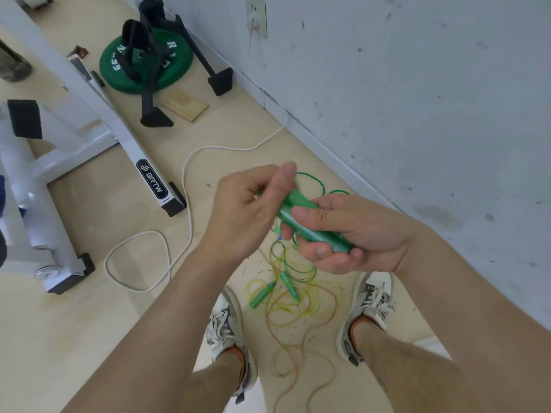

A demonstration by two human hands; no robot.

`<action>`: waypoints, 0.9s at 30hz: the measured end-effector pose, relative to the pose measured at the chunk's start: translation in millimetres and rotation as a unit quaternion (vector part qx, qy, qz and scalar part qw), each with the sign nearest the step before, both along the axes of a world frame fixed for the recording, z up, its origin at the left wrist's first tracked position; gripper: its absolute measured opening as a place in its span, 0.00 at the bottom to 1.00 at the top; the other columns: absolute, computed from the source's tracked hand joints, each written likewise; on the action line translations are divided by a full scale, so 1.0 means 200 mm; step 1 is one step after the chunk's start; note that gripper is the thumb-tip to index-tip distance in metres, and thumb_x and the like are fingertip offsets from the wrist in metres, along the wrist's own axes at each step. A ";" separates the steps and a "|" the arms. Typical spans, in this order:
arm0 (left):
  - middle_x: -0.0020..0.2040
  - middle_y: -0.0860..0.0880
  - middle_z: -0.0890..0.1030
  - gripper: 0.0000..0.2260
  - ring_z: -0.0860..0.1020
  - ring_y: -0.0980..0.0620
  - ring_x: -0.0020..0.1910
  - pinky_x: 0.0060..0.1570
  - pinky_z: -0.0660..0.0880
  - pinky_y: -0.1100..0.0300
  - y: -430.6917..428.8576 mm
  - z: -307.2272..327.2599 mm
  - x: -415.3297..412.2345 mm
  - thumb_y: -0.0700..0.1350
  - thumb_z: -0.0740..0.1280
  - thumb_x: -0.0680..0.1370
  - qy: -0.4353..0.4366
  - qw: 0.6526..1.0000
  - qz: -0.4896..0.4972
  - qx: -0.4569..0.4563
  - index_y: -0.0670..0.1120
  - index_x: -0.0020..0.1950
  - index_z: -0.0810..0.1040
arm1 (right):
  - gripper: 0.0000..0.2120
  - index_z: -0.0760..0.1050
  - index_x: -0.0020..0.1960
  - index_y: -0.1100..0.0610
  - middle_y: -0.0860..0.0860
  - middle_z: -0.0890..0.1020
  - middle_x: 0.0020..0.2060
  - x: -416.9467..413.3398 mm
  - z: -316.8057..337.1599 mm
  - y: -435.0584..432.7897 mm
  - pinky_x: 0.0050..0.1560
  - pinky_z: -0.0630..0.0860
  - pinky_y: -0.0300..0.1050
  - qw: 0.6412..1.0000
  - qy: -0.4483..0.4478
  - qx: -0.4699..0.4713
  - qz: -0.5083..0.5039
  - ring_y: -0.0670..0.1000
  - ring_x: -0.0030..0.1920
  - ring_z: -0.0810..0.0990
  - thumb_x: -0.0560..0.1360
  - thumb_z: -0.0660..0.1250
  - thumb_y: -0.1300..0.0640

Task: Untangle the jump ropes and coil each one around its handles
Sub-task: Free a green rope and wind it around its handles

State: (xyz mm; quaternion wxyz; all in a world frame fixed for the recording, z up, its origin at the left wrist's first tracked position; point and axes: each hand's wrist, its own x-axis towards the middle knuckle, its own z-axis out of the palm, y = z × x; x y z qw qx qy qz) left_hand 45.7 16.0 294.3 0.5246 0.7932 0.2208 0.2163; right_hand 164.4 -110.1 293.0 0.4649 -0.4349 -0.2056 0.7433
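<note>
Green handles [313,226] are lying across the right hand [357,234], its fingers [323,252] curling round them, long axis pointing up-left toward the left hand [244,210], which is pinching their upper tip. Beyond, tangled ropes [293,296] are lying between the shoes [371,296].

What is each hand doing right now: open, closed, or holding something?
Left hand: grip closed, apparently pinching the green rope.
Right hand: grip closed round the two green handles.
</note>
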 end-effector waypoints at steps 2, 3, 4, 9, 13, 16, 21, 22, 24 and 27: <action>0.23 0.45 0.70 0.22 0.67 0.50 0.23 0.27 0.63 0.61 -0.01 -0.01 0.01 0.50 0.62 0.81 0.013 0.999 -0.006 0.030 0.40 0.30 0.73 | 0.14 0.74 0.50 0.62 0.51 0.70 0.27 0.00 0.01 -0.01 0.18 0.58 0.32 1.000 0.000 0.003 0.013 0.43 0.20 0.67 0.76 0.64 0.50; 0.22 0.47 0.66 0.23 0.63 0.52 0.23 0.26 0.61 0.61 0.00 -0.02 0.01 0.50 0.62 0.81 0.019 0.998 0.006 0.056 0.41 0.28 0.70 | 0.13 0.74 0.49 0.63 0.51 0.70 0.27 0.00 0.01 0.00 0.19 0.58 0.33 1.000 -0.021 0.000 0.018 0.44 0.20 0.67 0.76 0.64 0.51; 0.22 0.50 0.62 0.24 0.61 0.55 0.24 0.26 0.59 0.62 0.01 -0.03 0.01 0.51 0.62 0.80 0.030 0.996 0.019 0.080 0.42 0.27 0.66 | 0.13 0.75 0.50 0.63 0.51 0.70 0.28 0.00 0.00 0.00 0.20 0.59 0.33 0.998 -0.050 -0.004 0.023 0.44 0.22 0.67 0.75 0.66 0.52; 0.23 0.51 0.58 0.24 0.56 0.55 0.24 0.25 0.55 0.61 0.02 -0.01 0.02 0.50 0.62 0.80 0.061 0.988 0.024 0.140 0.46 0.27 0.58 | 0.08 0.71 0.47 0.60 0.49 0.69 0.30 -0.04 -0.02 0.02 0.30 0.61 0.38 0.985 -0.167 -0.019 0.033 0.45 0.28 0.66 0.78 0.67 0.56; 0.24 0.53 0.56 0.24 0.55 0.55 0.25 0.25 0.54 0.61 0.02 -0.01 0.03 0.44 0.64 0.79 0.043 0.998 0.031 0.035 0.43 0.26 0.58 | 0.17 0.66 0.35 0.54 0.48 0.65 0.25 -0.07 -0.01 0.03 0.25 0.55 0.39 0.979 -0.199 -0.030 0.025 0.46 0.24 0.60 0.78 0.67 0.51; 0.24 0.53 0.55 0.25 0.55 0.55 0.25 0.25 0.55 0.63 0.00 0.00 0.05 0.40 0.65 0.79 0.029 0.998 0.045 -0.035 0.46 0.26 0.57 | 0.18 0.64 0.34 0.54 0.48 0.62 0.25 -0.07 0.01 0.03 0.21 0.52 0.35 0.985 -0.164 -0.040 0.028 0.44 0.22 0.57 0.80 0.64 0.51; 0.27 0.40 0.60 0.20 0.57 0.46 0.25 0.26 0.54 0.56 0.01 0.01 0.06 0.52 0.62 0.80 -0.044 0.966 0.063 -0.248 0.41 0.32 0.72 | 0.14 0.67 0.36 0.54 0.46 0.61 0.24 -0.06 0.04 0.02 0.16 0.51 0.30 0.998 0.050 -0.020 -0.040 0.40 0.20 0.58 0.78 0.64 0.51; 0.26 0.43 0.61 0.17 0.59 0.50 0.25 0.25 0.56 0.59 0.01 0.00 0.07 0.51 0.60 0.81 -0.052 0.962 0.058 -0.262 0.47 0.35 0.77 | 0.13 0.67 0.36 0.54 0.46 0.61 0.24 -0.06 0.04 0.02 0.16 0.52 0.30 0.993 0.087 -0.005 -0.080 0.39 0.20 0.58 0.76 0.64 0.52; 0.28 0.55 0.71 0.12 0.70 0.55 0.27 0.29 0.67 0.63 -0.01 -0.04 0.07 0.46 0.59 0.82 -0.024 0.992 0.028 -0.119 0.54 0.45 0.81 | 0.14 0.65 0.34 0.53 0.45 0.60 0.24 -0.05 0.04 0.04 0.16 0.53 0.30 0.976 0.107 0.008 -0.188 0.39 0.21 0.58 0.75 0.67 0.59; 0.38 0.54 0.75 0.11 0.77 0.47 0.41 0.38 0.73 0.54 -0.04 -0.11 0.07 0.41 0.58 0.78 0.173 0.944 -0.088 0.267 0.53 0.55 0.74 | 0.17 0.63 0.33 0.54 0.48 0.60 0.25 -0.03 -0.01 0.06 0.18 0.54 0.34 0.952 -0.070 -0.062 -0.290 0.44 0.22 0.58 0.71 0.66 0.71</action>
